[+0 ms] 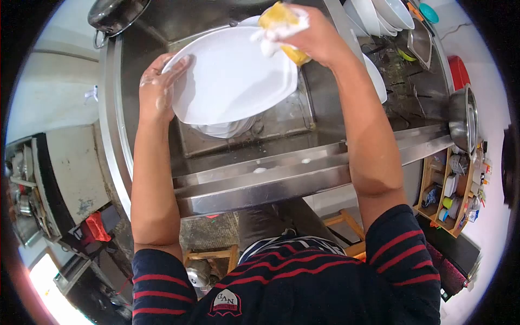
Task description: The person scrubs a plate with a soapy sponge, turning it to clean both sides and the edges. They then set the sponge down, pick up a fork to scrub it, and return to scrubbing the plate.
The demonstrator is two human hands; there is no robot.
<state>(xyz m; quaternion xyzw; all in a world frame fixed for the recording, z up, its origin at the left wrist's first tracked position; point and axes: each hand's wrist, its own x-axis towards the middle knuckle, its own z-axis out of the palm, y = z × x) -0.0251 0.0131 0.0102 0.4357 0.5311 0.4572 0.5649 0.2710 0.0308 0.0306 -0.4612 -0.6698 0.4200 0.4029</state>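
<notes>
A large white plate (233, 76) is tilted up over the sink, its broad face towards me. My left hand (162, 81) grips it by the left rim, the thumb lying on the face and the fingers mostly hidden behind. Suds cling to that hand. At the plate's upper right edge, my right hand (311, 35) is closed around a yellow sponge (280, 17) covered in white foam. Below the raised plate, a stack of white dishes (225, 129) sits in the sink basin (295, 122), partly hidden.
White bowls (387, 15) and a metal tray (420, 43) stand at the upper right. A steel basin (463, 119) is at the counter's right end. A dark pot (115, 16) sits upper left. The sink's metal front edge (265, 187) runs between me and the basin.
</notes>
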